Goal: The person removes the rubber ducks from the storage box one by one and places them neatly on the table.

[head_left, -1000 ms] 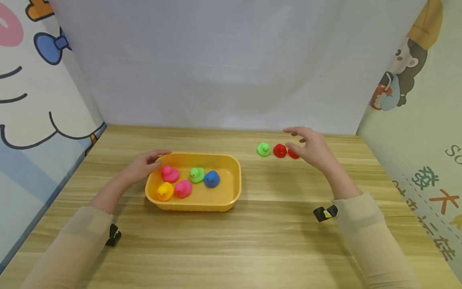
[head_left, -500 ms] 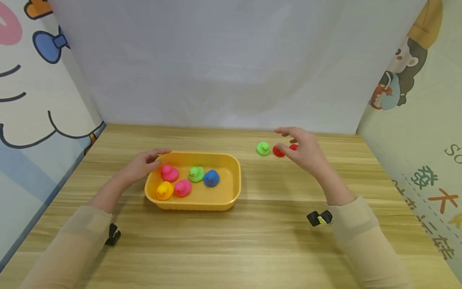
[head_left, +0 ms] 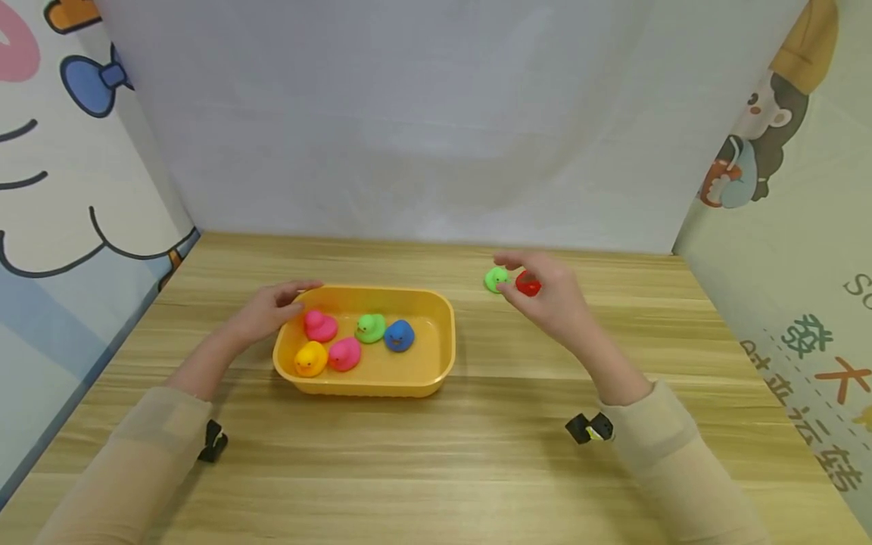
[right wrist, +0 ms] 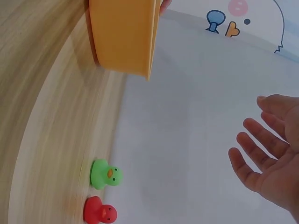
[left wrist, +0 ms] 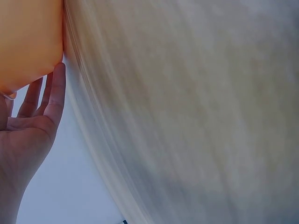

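My left hand (head_left: 266, 314) rests at the left end of a yellow-orange plastic tub (head_left: 368, 387), its fairly straight fingers touching the outer corner in the left wrist view. Inside the tub sit two pink rubber ducks, one nearer duck (head_left: 345, 353) and one farther duck (head_left: 320, 325), plus a yellow duck (head_left: 310, 359), a green duck (head_left: 371, 328) and a blue duck (head_left: 399, 335). My right hand (head_left: 548, 295) hovers with spread fingers, holding nothing, by another green duck (head_left: 496, 279) and a red duck (head_left: 527, 284) on the table. A second red duck is hidden behind it.
A wood-grain table (head_left: 409, 454) lies under everything. A pale curtain (head_left: 422, 129) closes off the back. Printed cloths with cartoon figures hang at the left and right sides. Black wrist devices sit by both cuffs.
My right hand has moved left, from over the red ducks toward the green one, covering the rightmost red duck. The left hand and the tub have stayed in place.
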`<state>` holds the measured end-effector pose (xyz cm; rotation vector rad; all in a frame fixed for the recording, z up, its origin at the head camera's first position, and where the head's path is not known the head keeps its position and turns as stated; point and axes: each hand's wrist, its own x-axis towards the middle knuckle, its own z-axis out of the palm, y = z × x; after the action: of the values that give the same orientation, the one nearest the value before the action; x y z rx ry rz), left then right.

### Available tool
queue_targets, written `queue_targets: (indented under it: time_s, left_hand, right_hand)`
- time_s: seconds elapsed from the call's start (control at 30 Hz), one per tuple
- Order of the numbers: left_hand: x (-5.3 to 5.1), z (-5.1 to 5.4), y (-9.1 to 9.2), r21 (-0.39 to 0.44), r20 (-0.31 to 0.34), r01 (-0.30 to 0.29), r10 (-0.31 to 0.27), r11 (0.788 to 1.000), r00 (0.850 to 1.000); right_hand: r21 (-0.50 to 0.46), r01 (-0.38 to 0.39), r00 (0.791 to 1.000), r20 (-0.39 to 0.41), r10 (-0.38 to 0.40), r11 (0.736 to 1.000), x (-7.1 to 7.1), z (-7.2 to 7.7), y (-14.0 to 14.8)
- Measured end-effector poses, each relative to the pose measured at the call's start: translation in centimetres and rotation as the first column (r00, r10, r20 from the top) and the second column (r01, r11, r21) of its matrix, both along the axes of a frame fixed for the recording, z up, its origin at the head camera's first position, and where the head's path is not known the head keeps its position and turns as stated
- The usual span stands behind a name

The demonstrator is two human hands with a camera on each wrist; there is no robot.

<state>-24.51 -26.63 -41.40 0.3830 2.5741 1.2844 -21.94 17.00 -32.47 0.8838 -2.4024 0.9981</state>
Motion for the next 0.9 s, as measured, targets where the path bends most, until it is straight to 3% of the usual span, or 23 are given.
queue_targets:
  time_s: [0.4, 0.9]
  left_hand:
    - [-0.1, -0.2, 0.0, 0.0, 0.001, -0.005, 0.005, 1.0, 1.0]
    - [0.0, 0.1, 0.0, 0.01, 0.014, 0.007, -0.007, 1.0, 1.0]
  right_hand:
    - [-0.067, -0.095, 0.995, -0.025, 0.094, 0.993, 1.2, -1.3, -2.1]
    - [-0.134, -0.182, 0.983, 0.008, 0.184, 0.974, 2.0, -3.4, -4.9]
